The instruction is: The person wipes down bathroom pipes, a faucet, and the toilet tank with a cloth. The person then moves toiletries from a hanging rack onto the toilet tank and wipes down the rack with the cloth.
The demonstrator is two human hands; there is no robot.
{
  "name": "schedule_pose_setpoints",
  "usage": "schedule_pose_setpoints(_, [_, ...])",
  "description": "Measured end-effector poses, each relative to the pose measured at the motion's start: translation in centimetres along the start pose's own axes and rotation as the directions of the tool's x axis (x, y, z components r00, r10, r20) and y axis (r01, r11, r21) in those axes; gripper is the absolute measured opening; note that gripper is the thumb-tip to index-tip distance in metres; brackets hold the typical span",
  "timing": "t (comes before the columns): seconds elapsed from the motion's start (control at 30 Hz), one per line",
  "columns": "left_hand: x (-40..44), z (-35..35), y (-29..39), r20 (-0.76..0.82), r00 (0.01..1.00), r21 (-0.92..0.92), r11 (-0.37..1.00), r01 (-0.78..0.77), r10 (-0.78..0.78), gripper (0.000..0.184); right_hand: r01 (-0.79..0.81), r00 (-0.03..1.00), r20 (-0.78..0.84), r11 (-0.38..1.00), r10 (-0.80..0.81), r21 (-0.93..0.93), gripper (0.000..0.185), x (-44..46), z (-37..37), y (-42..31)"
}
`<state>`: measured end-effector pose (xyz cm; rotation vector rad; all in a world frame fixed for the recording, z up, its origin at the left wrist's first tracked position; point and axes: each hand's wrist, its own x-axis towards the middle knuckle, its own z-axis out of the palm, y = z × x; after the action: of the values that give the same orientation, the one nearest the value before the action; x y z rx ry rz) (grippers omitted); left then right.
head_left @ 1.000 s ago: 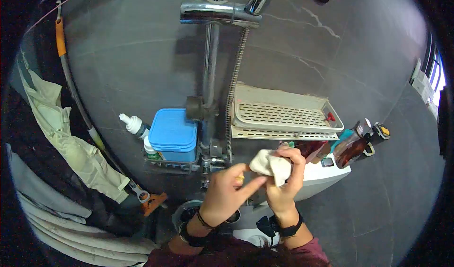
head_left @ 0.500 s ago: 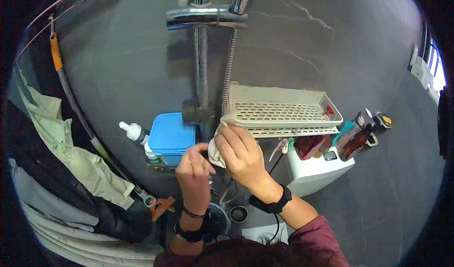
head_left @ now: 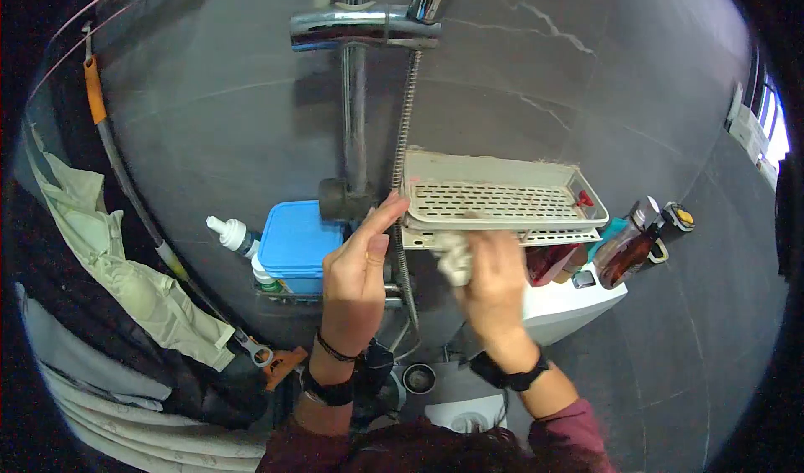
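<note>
A pale wall shelf (head_left: 502, 209) with a slotted base stands out from the dark tiled wall. My right hand (head_left: 494, 280), blurred by motion, grips a crumpled whitish cloth (head_left: 455, 258) against the shelf's lower front edge, left of its middle. My left hand (head_left: 358, 276) is upright at the shelf's left end, its fingers stretched and its fingertips beside the metal shower hose (head_left: 405, 138). Nothing shows in that hand. Whether its fingertips touch the shelf's corner I cannot tell.
A chrome shower pipe (head_left: 355, 113) runs down the wall. Left of it, a blue-lidded tub (head_left: 300, 238) and a white-topped bottle (head_left: 228, 232) stand on a rack. Bottles (head_left: 630, 255) stand at the right on a white unit (head_left: 569, 305). Light green clothing (head_left: 126, 272) hangs at the left.
The right hand and cloth have moved from the shelf's left end rightward along its front edge. My left hand has risen toward the left end, its fingers now stretched upward.
</note>
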<state>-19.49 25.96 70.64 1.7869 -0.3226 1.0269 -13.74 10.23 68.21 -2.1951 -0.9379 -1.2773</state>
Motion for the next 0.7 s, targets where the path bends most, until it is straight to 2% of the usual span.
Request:
schedule_pose_setpoints(0.03, [0.1, 0.2, -0.1, 0.035, 0.999, 0.007, 1.000, -0.023, 0.022, 0.039, 0.013, 1.000, 0.004, 0.995, -0.013, 0.095, 0.042, 0.0, 1.3, -1.3])
schedule_pose_setpoints(0.07, [0.2, 0.4, -0.1, 0.038, 0.999, 0.004, 1.000, -0.025, 0.025, 0.039, 0.069, 0.998, -0.013, 0.993, -0.068, 0.092, 0.039, 0.7, 2.1, -2.8])
schedule_pose_setpoints(0.13, [0.3, 0.9, -0.1, 0.029, 1.000, -0.015, 1.000, 0.002, -0.002, 0.038, 0.079, 0.997, -0.027, 0.991, -0.077, 0.107, 0.035, 1.1, 2.8, -4.4])
schedule_pose_setpoints(0.2, [0.3, 1.4, 0.0, 0.019, 1.000, -0.047, 0.999, 0.023, -0.022, 0.038, 0.181, 0.983, -0.056, 0.967, -0.174, 0.180, 0.031, 1.1, 3.3, -3.9])
schedule_pose_setpoints(0.23, [0.4, 1.5, 0.0, 0.003, 0.999, -0.058, 0.998, 0.037, -0.037, 0.037, 0.184, 0.983, -0.037, 0.946, -0.180, 0.266, 0.032, 1.3, 2.6, -3.2])
schedule_pose_setpoints(0.27, [0.5, 1.6, 0.0, -0.017, 0.998, -0.069, 0.996, 0.052, -0.054, 0.037, 0.180, 0.984, -0.036, 0.949, -0.176, 0.259, 0.032, 1.3, 2.1, -2.6])
schedule_pose_setpoints(0.33, [0.4, 1.6, -0.1, -0.014, 0.997, -0.090, 0.993, 0.080, -0.081, 0.037, 0.219, 0.972, -0.006, 0.904, -0.234, 0.367, 0.035, 1.4, 1.3, -1.7])
schedule_pose_setpoints(0.4, [0.4, 1.3, 0.1, -0.007, 0.997, -0.012, 0.997, 0.082, -0.082, 0.036, 0.205, 0.971, 0.028, 0.885, -0.237, 0.418, 0.041, 1.2, 0.4, -0.2])
schedule_pose_setpoints(0.47, [0.4, 0.9, 0.3, -0.005, 0.997, 0.020, 0.997, 0.078, -0.077, 0.036, 0.080, 0.985, 0.114, 0.927, -0.130, 0.366, 0.046, 0.6, -0.6, 1.7])
schedule_pose_setpoints(0.57, [0.6, 0.7, 0.3, 0.006, 0.998, 0.053, 0.997, 0.058, -0.058, 0.034, 0.090, 0.994, 0.042, 0.969, -0.102, 0.229, 0.045, 0.3, -2.0, 2.8])
schedule_pose_setpoints(0.67, [0.7, 0.6, -0.1, 0.012, 1.000, 0.057, 0.998, 0.015, -0.016, 0.032, 0.028, 0.999, -0.037, 0.991, -0.023, 0.135, 0.043, -0.3, -1.0, 2.3])
schedule_pose_setpoints(0.7, [0.7, 0.7, -0.2, 0.000, 1.000, 0.049, 0.999, -0.005, 0.005, 0.029, 0.017, 1.000, -0.015, 0.988, -0.015, 0.151, 0.045, -0.1, -0.7, 1.3])
